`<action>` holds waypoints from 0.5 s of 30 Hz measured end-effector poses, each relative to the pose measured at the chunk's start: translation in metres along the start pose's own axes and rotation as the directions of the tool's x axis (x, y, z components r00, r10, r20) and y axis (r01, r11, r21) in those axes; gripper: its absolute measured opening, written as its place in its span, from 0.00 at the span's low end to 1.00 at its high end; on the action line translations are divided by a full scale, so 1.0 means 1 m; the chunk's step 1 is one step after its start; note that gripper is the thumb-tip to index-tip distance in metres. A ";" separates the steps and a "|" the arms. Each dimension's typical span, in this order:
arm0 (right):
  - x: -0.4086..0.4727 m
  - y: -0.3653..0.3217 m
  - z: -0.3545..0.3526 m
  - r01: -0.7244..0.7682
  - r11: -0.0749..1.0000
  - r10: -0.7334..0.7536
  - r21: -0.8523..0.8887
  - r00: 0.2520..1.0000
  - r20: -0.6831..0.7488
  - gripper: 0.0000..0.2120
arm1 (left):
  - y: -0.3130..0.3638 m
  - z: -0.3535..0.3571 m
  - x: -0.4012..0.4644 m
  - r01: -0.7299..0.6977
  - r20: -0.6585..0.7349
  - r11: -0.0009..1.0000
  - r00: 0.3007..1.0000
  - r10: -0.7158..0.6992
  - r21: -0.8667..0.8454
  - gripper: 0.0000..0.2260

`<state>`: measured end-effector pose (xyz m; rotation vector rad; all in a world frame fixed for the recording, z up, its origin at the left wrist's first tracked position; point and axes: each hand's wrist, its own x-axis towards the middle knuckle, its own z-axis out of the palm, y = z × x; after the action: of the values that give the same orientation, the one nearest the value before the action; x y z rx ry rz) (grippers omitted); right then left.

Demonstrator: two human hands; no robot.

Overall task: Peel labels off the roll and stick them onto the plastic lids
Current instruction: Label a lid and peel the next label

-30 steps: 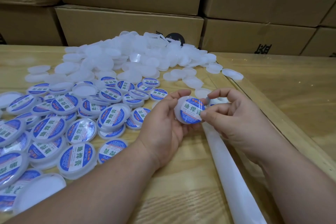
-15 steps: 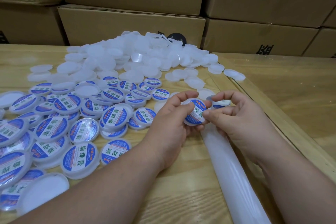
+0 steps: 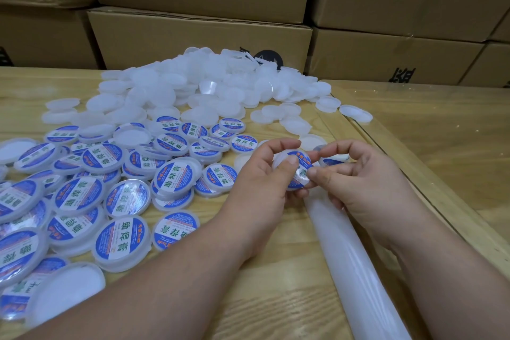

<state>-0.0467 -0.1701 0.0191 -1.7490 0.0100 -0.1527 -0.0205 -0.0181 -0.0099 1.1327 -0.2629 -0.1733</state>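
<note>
My left hand (image 3: 262, 182) grips a white plastic lid (image 3: 298, 171) with a round blue label on its face, thumb pressed on the label. My right hand (image 3: 356, 182) touches the lid's right edge with thumb and curled fingers pinching at it. A strip of white label backing (image 3: 356, 265) runs from under my hands toward the near right; a blue label on the strip (image 3: 332, 160) peeks out under my right fingers. Several labelled lids (image 3: 121, 201) lie spread at the left. A heap of bare white lids (image 3: 193, 88) sits further back.
Stacked cardboard boxes (image 3: 204, 33) wall off the far side of the wooden table (image 3: 276, 306). A raised wooden edge (image 3: 400, 174) runs diagonally on the right, with a second tabletop beyond it. One upturned bare lid (image 3: 66, 292) lies near the front left.
The lid has tilted flatter and lower between my hands, and my left thumb has come over onto the label. My right fingers stay at its right edge.
</note>
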 end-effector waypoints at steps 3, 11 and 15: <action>0.000 0.000 0.000 0.000 1.000 0.000 0.000 1.000 -0.003 0.11 | -0.002 -0.002 0.000 -0.010 0.017 1.000 1.000 0.010 0.022 0.12; -0.001 -0.003 0.001 0.004 1.000 -0.004 -0.015 0.999 -0.033 0.08 | -0.003 -0.002 -0.001 -0.089 -0.064 0.990 0.993 0.097 0.113 0.16; -0.002 -0.004 0.001 0.028 1.000 -0.030 -0.013 0.990 -0.137 0.05 | -0.002 -0.001 -0.001 -0.140 -0.096 0.978 0.983 0.156 0.156 0.15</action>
<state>-0.0485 -0.1684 0.0230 -1.7469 0.0857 -0.2941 -0.0217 -0.0182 -0.0126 1.2609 -0.2663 0.0411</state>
